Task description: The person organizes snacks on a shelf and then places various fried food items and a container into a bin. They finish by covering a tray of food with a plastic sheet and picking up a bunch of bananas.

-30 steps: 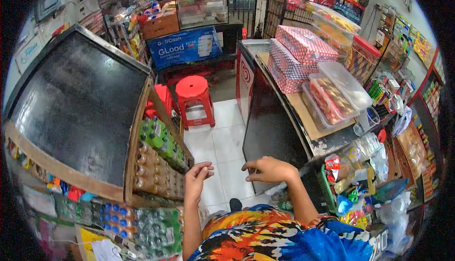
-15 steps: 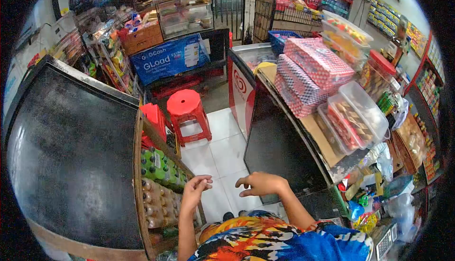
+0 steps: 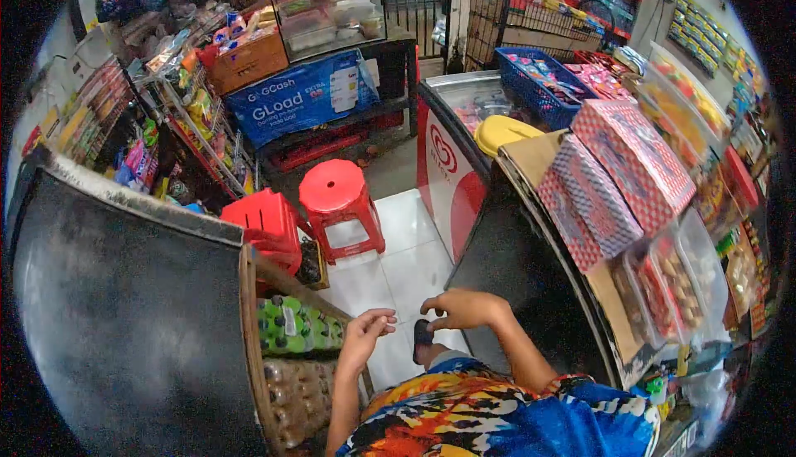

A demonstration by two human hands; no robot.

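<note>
Both hands are raised before my chest over the white floor tiles point(image 3: 398, 266): my left hand point(image 3: 365, 342) has its fingers curled loosely with thumb and forefinger nearly meeting, and I cannot tell whether it grips anything; my right hand point(image 3: 460, 308) is likewise bent at the fingertips, nothing visible in it, just beside the dark counter front point(image 3: 514, 274). Left of my left hand sit shelved green bottles point(image 3: 294, 328). Farther along the aisle stands a red stool point(image 3: 338, 200), and beyond it a blue GCash sign point(image 3: 303, 96).
</note>
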